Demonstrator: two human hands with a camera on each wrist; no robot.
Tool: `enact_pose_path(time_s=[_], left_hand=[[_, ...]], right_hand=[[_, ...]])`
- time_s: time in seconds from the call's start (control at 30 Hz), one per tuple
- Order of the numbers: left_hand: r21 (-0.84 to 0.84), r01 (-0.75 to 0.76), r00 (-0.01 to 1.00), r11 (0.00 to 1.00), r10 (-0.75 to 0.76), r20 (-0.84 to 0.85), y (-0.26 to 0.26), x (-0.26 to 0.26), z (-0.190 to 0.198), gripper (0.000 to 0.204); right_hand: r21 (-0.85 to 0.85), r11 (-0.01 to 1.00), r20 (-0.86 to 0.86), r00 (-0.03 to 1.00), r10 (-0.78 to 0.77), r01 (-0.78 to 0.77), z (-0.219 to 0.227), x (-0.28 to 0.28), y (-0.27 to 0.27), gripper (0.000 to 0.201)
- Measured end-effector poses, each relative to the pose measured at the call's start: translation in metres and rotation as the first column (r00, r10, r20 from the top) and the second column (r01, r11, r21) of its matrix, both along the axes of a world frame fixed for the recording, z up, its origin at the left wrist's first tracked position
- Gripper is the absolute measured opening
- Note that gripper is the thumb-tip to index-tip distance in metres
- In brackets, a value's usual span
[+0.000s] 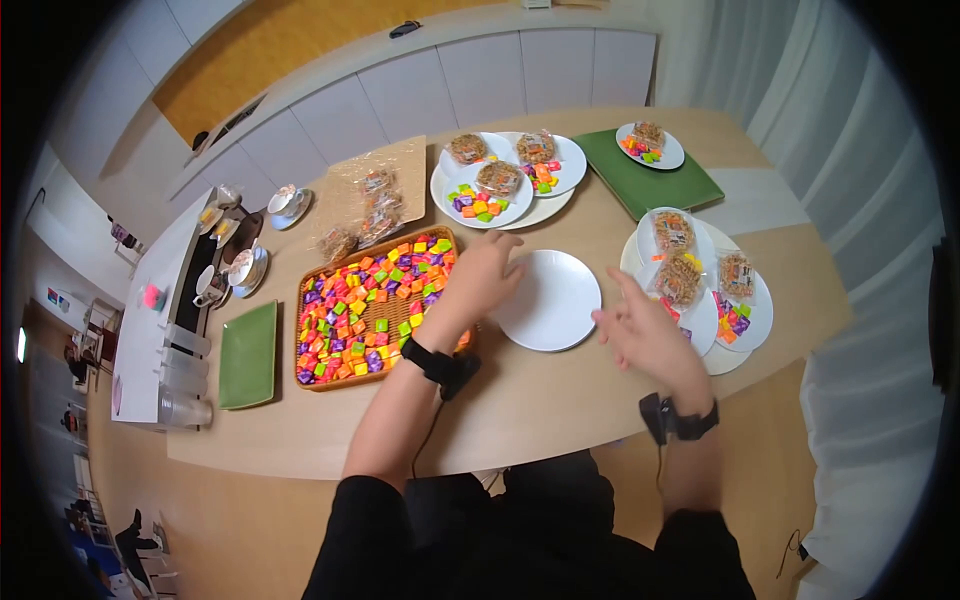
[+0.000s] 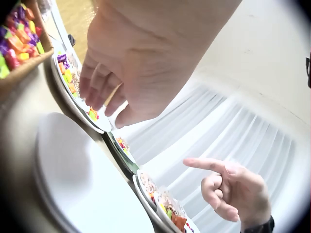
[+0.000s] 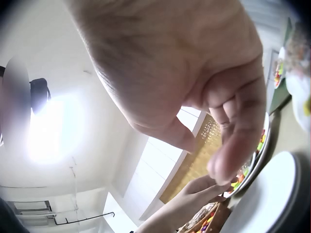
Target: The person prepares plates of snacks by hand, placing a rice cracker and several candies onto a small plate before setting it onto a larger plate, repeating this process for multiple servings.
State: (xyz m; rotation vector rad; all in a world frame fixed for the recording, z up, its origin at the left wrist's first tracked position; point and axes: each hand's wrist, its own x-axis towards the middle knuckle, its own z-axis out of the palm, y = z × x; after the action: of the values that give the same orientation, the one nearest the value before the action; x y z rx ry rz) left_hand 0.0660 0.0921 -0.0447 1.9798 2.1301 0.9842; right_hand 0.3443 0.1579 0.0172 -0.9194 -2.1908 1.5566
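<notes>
A bare white round plate (image 1: 553,303) lies on the table between my two hands. My left hand (image 1: 483,277) hovers at the plate's left edge, fingers loosely bent with nothing in them; in its wrist view the fingers (image 2: 99,90) hang apart. On the plate's right side my right hand (image 1: 648,330) is held up, also holding nothing, with its index finger pointing out and the others loosely bent. Left of the plate is a wicker tray (image 1: 302,335) spread with bright wrapped candies (image 1: 365,310). My left forearm crosses its right side and hides part of it.
Behind the plate, white plates hold wrapped cakes (image 1: 498,180) and candies (image 1: 478,204). More such plates (image 1: 760,325) stand at right. A green tray (image 1: 700,190) bears another at the back. Cups (image 1: 243,268) and a second green tray (image 1: 248,355) stand at left.
</notes>
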Motion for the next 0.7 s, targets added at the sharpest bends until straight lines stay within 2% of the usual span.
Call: enact_pose_path(time_s=[0.07, 0.13, 0.2, 0.27, 0.33, 0.37, 0.43, 0.57, 0.63, 0.67, 0.7], left_hand=[[-0.052, -0.069, 0.997, 0.996, 0.067, -0.045, -0.02, 0.011, -0.006, 0.039], [-0.082, -0.089, 0.995, 0.993, 0.085, -0.043, -0.029, 0.018, -0.013, 0.041], [-0.137, -0.087, 0.996, 0.987, 0.085, -0.022, -0.029, 0.017, -0.023, 0.046], [-0.125, -0.1, 0.995, 0.987, 0.1, -0.006, -0.032, 0.019, -0.025, 0.047], [-0.123, -0.114, 0.993, 0.986, 0.118, 0.026, -0.035, 0.02, -0.027, 0.049], [-0.118, -0.122, 0.992, 0.985, 0.127, 0.029, -0.036, 0.021, -0.029, 0.049], [-0.015, -0.116, 0.993, 0.993, 0.116, 0.008, -0.037, 0.023, -0.031, 0.051], [0.028, -0.123, 0.989, 0.992, 0.12, 0.087, -0.041, 0.028, -0.031, 0.054], [0.054, -0.121, 0.988, 0.991, 0.115, 0.106, -0.045, 0.031, -0.029, 0.055], [0.079, -0.116, 0.987, 0.99, 0.106, 0.121, -0.047, 0.033, -0.027, 0.056], [0.08, -0.124, 0.986, 0.989, 0.114, 0.121, -0.05, 0.033, -0.025, 0.056]], right_hand=[[0.019, 1.0, 0.042, 0.999, -0.021, 0.02, -0.014, -0.003, -0.022, 0.064], [0.08, 0.976, 0.103, 0.972, -0.212, 0.205, -0.037, -0.013, -0.027, 0.069], [0.14, 0.973, 0.138, 0.97, -0.201, 0.182, -0.073, -0.017, -0.021, 0.072], [0.198, 0.968, 0.174, 0.967, -0.187, 0.151, -0.075, -0.021, -0.027, 0.075], [0.096, 0.983, 0.144, 0.975, -0.171, 0.159, -0.074, -0.024, -0.032, 0.074], [0.102, 0.983, 0.146, 0.976, -0.164, 0.15, -0.073, -0.026, -0.034, 0.074], [0.094, 0.975, 0.114, 0.97, -0.213, 0.203, -0.078, -0.028, -0.035, 0.073], [-0.018, 0.97, 0.03, 0.97, -0.24, 0.241, -0.098, -0.025, -0.032, 0.072], [-0.084, 0.946, -0.01, 0.949, -0.316, 0.314, -0.101, -0.025, -0.033, 0.072], [-0.082, 0.948, -0.011, 0.951, -0.31, 0.308, -0.1, -0.025, -0.035, 0.072], [-0.071, 0.94, -0.082, 0.937, -0.339, 0.334, -0.097, -0.024, -0.038, 0.07]])
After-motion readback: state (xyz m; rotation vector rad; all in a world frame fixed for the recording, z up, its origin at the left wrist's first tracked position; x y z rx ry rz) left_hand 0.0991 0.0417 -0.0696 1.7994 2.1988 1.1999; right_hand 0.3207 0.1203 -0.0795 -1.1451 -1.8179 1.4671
